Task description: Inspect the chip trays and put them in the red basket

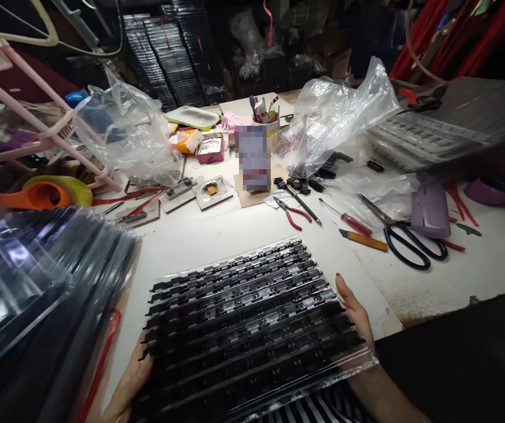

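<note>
Between my two hands is a clear plastic tray (252, 317) filled with rows of small black parts that carry short pale pins. My left hand (134, 376) grips its left edge, with the fingers mostly hidden underneath. At the right edge, my right hand (358, 320) holds the tray, its thumb along the side and the other fingers out of sight below. The tray is tilted a little, its near edge close to my striped clothing. Under its far edge lies the white tabletop (181, 241).
Stacked black-filled trays (49, 305) stand at left beside a red strap (100, 364). Red-handled pliers (294, 212), a screwdriver (351, 223), a craft knife (364, 239) and scissors (411, 241) lie at right. Plastic bags (335, 117), a pen cup (272, 132) and a blurred-out upright object (253, 158) are behind.
</note>
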Tool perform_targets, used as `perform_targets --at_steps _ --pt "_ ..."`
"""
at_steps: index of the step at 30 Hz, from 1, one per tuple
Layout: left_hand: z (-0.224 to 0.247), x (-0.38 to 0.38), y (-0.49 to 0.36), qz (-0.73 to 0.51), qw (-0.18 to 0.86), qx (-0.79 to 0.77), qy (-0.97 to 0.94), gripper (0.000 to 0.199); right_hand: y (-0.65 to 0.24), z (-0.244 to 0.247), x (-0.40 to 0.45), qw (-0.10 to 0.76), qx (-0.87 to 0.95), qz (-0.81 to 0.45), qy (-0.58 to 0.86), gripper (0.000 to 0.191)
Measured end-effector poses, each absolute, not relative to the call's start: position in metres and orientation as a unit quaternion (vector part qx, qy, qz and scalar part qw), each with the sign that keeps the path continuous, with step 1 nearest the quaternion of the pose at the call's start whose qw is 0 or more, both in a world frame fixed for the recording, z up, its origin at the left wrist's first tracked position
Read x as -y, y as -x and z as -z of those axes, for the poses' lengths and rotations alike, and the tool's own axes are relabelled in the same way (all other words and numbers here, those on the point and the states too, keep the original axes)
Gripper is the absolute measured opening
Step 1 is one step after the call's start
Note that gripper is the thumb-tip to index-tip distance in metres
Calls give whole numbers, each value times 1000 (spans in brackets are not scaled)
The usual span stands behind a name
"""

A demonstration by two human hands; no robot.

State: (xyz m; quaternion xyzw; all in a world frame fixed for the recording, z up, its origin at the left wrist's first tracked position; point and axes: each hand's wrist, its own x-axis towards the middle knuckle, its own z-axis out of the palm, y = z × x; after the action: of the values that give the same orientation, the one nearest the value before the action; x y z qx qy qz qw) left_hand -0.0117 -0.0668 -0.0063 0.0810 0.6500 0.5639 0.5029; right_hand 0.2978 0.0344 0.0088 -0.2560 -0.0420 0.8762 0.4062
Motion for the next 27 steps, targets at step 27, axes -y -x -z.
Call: perform_targets --at_steps 27 --pt "-3 82 1 -657 600 -453 -51 73 -302 -12 -33 428 53 -853 295 34"
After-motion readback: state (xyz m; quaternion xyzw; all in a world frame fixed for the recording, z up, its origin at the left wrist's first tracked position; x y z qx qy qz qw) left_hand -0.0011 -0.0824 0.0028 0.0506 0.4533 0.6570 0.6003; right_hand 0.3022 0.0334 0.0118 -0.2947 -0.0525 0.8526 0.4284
